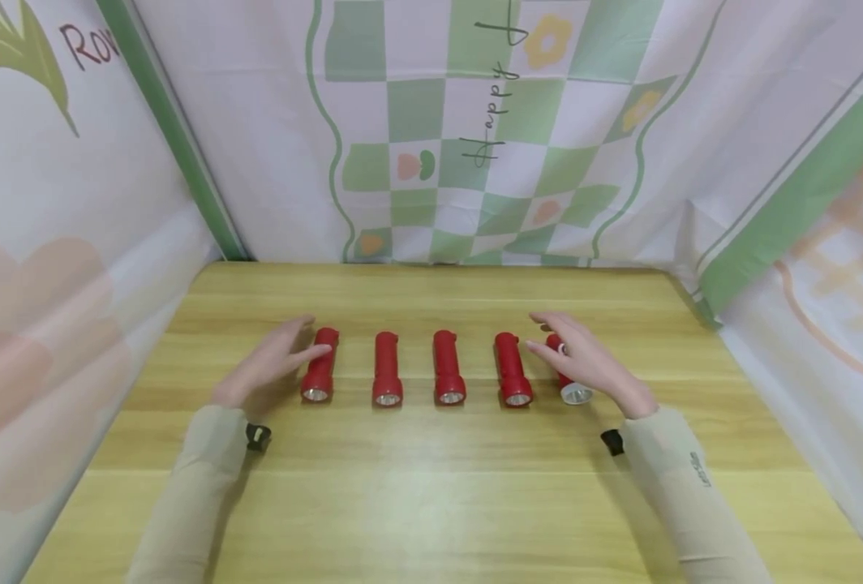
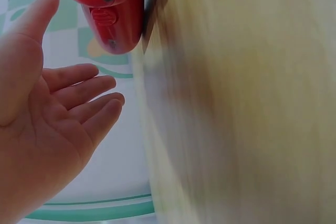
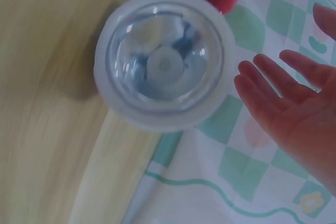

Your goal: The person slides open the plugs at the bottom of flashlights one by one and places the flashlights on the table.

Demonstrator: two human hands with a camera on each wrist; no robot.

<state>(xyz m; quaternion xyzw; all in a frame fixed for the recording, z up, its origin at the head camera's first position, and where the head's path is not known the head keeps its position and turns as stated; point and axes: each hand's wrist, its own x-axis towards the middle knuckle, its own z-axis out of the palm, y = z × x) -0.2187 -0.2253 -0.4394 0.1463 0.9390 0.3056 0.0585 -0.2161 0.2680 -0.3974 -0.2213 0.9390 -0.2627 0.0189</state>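
Note:
Several flashlights lie in a row across the wooden table, lens ends toward me. At the row's left end, my left hand (image 1: 267, 361) is beside an all-red flashlight (image 1: 319, 371), its thumb overlapping the body in the head view. The left wrist view shows this palm with fingers extended and nothing held. Over the right end hovers my right hand (image 1: 588, 361), partly hiding a red flashlight with a white head (image 1: 576, 395). Its round clear lens (image 3: 165, 66) fills much of the right wrist view, the relaxed fingers (image 3: 273, 85) apart from it.
Between the hands lie three more red flashlights, a left one (image 1: 387, 369), a middle one (image 1: 448, 367) and a right one (image 1: 511, 369), spaced apart. Printed cloth (image 1: 446, 122) hangs behind the table (image 1: 417, 487) and along both sides. A black strap (image 1: 258, 438) shows at the left wrist.

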